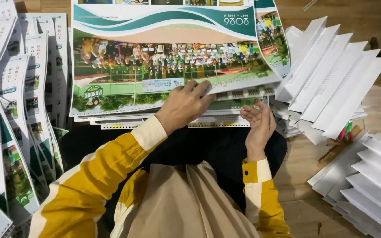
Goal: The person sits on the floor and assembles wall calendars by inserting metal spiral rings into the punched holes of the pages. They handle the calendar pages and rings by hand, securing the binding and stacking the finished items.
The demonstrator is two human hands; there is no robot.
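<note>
head view: the left hand [184, 105] lies palm down on the near edge of the top calendar sheet [155, 66], a large printed page with a crowd photo, green field and teal wave bands. its fingers are spread and flat, fingertips pressing the sheet's lower right corner; it grips nothing. the right hand [257, 125] is held open just beside it, palm turned up and inward, fingers loosely curled, its fingertips at the edge of the sheet stack [173, 120] under the top page. whether it actually touches a sheet edge cannot be told. the stack sits straight ahead of the person, between the two hands and the far edge of the picture, with punched edges of lower sheets stepping out along its near side. both arms wear yellow sleeves [93, 180] with cream cuffs, and a beige cloth [186, 202] hangs over a dark lap.

to the left, fanned printed pages [9, 110] with date grids and small photos overlap in a long row, well apart from the hands. to the right of the stack, white folded card pieces [331, 79] lie fanned out, and a second fan of white cards [371, 180] lies nearer the lower right corner. all of it rests on a wooden floor [305, 176].
</note>
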